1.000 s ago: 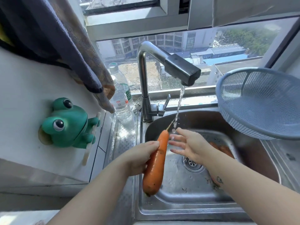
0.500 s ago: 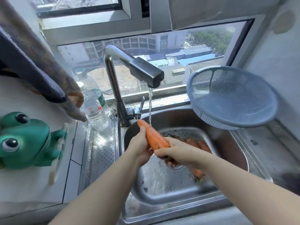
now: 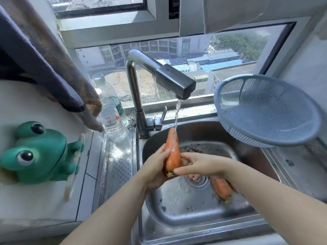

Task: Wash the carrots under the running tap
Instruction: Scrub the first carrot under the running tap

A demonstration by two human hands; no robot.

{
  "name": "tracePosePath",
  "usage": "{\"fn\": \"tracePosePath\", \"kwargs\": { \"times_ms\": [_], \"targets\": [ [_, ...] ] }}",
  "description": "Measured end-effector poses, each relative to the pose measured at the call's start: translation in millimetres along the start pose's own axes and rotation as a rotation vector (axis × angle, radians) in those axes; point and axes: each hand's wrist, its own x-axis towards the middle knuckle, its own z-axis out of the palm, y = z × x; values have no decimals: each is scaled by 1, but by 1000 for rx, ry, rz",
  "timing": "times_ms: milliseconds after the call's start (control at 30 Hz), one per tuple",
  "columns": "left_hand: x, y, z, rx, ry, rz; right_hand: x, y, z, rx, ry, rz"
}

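Note:
An orange carrot (image 3: 172, 151) stands nearly upright over the steel sink (image 3: 177, 214), its tip under the thin stream from the tap (image 3: 175, 84). My left hand (image 3: 155, 167) grips its lower half from the left. My right hand (image 3: 198, 165) curls round the carrot's thick end from the right, fingers wrapped over it. Another carrot (image 3: 221, 188) lies on the sink floor by the drain, partly hidden under my right forearm.
A blue plastic colander (image 3: 265, 110) sits on the counter right of the sink. Two water bottles (image 3: 111, 117) stand left of the tap. A green frog holder (image 3: 37, 152) sticks to the left wall, with cloth hanging above it.
The carrot has been turned from slanting to nearly upright, its tip still under the stream. My right hand has slid down to its thick end. The view has shifted slightly.

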Motion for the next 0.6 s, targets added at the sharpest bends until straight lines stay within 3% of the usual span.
{"fn": "tracePosePath", "kwargs": {
  "times_ms": [100,233,467,600],
  "targets": [
    [-3,0,-6,83,-45,-18,7,2,-15,151,230,121],
    [-1,2,-4,222,-125,-18,21,5,-6,645,210,110],
    [3,2,-7,98,63,142,32,6,2,1178,591,103],
    [4,-11,-6,455,148,336,30,9,11,1303,632,149]
  ]
}}
